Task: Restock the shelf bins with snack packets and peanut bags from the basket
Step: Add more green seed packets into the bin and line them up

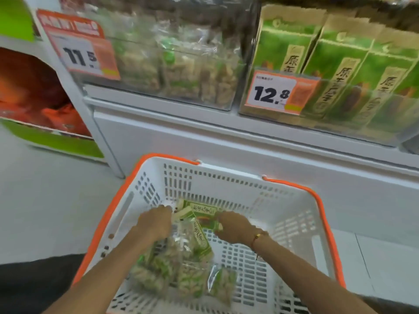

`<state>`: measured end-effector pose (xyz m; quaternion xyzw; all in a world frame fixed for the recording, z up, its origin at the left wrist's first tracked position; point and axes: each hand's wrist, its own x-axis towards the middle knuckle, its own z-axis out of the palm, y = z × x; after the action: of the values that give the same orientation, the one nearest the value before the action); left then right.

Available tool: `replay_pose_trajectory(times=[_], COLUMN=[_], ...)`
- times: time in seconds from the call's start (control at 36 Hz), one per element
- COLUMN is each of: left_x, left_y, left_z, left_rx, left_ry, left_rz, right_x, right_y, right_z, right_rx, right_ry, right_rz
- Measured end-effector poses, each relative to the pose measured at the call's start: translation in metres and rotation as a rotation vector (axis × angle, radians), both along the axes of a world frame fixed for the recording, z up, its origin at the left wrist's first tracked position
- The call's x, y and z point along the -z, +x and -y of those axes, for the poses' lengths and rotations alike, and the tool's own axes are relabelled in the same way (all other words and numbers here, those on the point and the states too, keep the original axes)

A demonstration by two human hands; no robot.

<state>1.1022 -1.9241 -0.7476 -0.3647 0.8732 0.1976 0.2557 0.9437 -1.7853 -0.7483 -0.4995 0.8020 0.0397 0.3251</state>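
A white basket with an orange rim sits on the floor below the shelf. Inside lie clear peanut bags and green-and-tan snack packets. My left hand reaches down among the bags, its fingers hidden behind the packets at the basket's far wall. My right hand is closed on a green snack packet. On the shelf above, a clear bin holds peanut bags, and a second clear bin to its right holds upright green packets.
Price tags reading 11.5 and 12.8 hang on the bin fronts. A white shelf base stands behind the basket. A green-and-orange display is at the left. Pale floor lies on both sides.
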Motion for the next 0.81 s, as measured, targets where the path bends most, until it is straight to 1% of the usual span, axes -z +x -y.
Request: replay_pose_trajectory(times=[0.08, 0.14, 0.19, 0.28, 0.33, 0.44, 0.5, 0.58, 0.61, 0.67, 0.75, 0.78, 0.81], left_x=[0.035, 0.049, 0.058, 0.059, 0.06, 0.063, 0.062, 0.057, 0.056, 0.051, 0.044, 0.041, 0.039], left_y=[0.011, 0.015, 0.015, 0.011, 0.009, 0.008, 0.01, 0.012, 0.011, 0.009, 0.006, 0.006, 0.006], left_z=[-0.006, -0.007, -0.006, 0.0, 0.0, -0.005, -0.007, -0.007, -0.008, -0.01, -0.013, -0.014, -0.014], left_rx=[-0.025, -0.024, 0.04, 0.176, 0.23, 0.195, 0.156, 0.159, 0.191, 0.245, 0.265, 0.225, 0.137], left_ry=[0.03, 0.057, 0.06, -0.004, -0.055, -0.074, -0.082, -0.13, -0.15, -0.149, -0.066, -0.038, -0.008], left_rz=[-0.106, -0.159, -0.149, -0.137, -0.131, -0.197, -0.222, -0.213, -0.188, -0.088, 0.088, 0.079, 0.005], right_x=[0.043, 0.062, 0.072, 0.077, 0.078, 0.074, 0.072, 0.065, 0.064, 0.06, 0.05, 0.045, 0.04], right_y=[0.023, 0.036, 0.046, 0.047, 0.044, 0.032, 0.022, 0.001, -0.007, -0.022, -0.038, -0.04, -0.04], right_z=[0.011, 0.014, 0.015, 0.016, 0.015, 0.008, 0.003, -0.011, -0.017, -0.028, -0.041, -0.043, -0.043], right_rx=[0.191, 0.339, 0.447, 0.616, 0.637, 0.491, 0.388, 0.269, 0.267, 0.325, 0.529, 0.602, 0.66], right_ry=[-0.055, -0.055, -0.041, -0.074, -0.088, -0.029, -0.004, 0.092, 0.121, 0.117, -0.018, -0.065, -0.104], right_rz=[0.224, 0.4, 0.543, 0.649, 0.641, 0.513, 0.405, 0.295, 0.302, 0.362, 0.552, 0.632, 0.71])
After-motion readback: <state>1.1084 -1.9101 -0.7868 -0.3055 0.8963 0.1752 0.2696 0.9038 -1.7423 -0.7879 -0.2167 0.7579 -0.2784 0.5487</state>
